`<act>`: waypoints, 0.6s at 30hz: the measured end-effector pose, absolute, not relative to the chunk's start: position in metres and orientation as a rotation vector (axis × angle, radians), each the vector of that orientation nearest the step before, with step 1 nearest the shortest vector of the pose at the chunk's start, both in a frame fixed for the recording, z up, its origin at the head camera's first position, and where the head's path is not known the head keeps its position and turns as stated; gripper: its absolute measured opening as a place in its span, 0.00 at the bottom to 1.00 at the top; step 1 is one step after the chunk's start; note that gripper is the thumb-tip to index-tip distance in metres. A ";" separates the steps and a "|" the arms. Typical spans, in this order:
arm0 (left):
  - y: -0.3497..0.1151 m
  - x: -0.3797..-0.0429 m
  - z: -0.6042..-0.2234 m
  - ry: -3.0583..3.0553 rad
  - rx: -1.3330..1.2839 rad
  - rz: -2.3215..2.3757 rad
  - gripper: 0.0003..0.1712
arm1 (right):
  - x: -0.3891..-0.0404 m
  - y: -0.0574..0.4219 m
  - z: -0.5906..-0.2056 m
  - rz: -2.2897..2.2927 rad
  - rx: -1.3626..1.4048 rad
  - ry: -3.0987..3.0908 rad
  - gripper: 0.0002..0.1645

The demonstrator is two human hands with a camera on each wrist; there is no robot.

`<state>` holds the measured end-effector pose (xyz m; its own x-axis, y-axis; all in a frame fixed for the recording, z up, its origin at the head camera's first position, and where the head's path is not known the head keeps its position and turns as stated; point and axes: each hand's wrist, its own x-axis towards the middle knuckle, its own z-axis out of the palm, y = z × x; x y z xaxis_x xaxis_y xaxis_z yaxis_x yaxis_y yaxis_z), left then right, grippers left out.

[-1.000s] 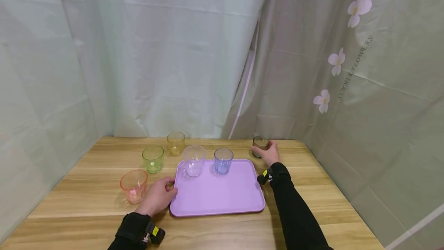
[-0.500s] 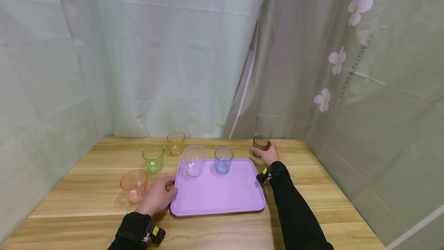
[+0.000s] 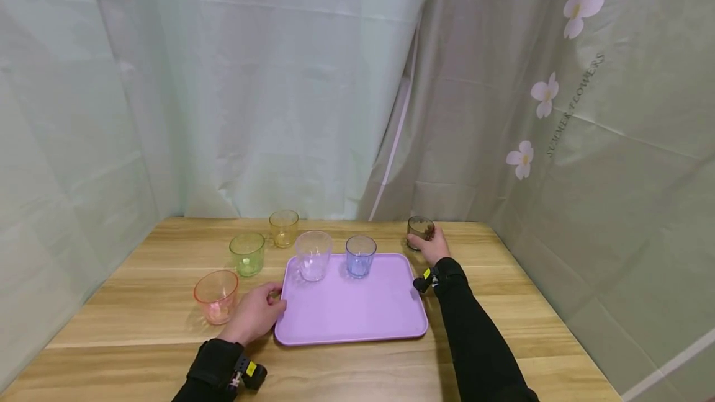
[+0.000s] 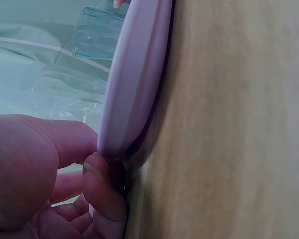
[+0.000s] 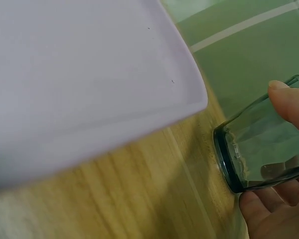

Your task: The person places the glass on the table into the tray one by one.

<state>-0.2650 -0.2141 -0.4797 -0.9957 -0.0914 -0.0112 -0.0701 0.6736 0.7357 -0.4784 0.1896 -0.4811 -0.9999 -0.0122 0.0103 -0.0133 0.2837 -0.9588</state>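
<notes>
A pink-purple tray (image 3: 357, 312) lies on the table with a clear glass (image 3: 313, 259) and a blue glass (image 3: 360, 259) standing upright near its far edge. At its left rim my left hand (image 3: 256, 314) pinches the edge between thumb and finger, as the left wrist view shows up close. Beyond the tray's far right corner, my right hand (image 3: 432, 245) holds a dark grey glass (image 3: 419, 228) by its sides. In the right wrist view the fingers wrap the dark glass (image 5: 264, 144), and its base is at or close to the tabletop; I cannot tell whether they touch.
Left of the tray stand an orange-pink glass (image 3: 216, 299), a green glass (image 3: 247, 256) and a yellow glass (image 3: 283, 229). The orange-pink one is close beside my left hand. Curtains (image 3: 290, 92) hang behind the wooden table (image 3: 503, 315) and along both sides.
</notes>
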 end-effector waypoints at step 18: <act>-0.215 -0.265 -0.478 -2.871 0.150 -1.272 0.31 | -0.468 0.191 -0.462 1.833 -0.021 -2.568 0.51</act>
<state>-0.2654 -0.2146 -0.4777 -0.9954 -0.0862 -0.0408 -0.0882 0.6682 0.7388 -0.4683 0.1915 -0.4625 -0.9998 0.0028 -0.0187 0.0186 0.3248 -0.9456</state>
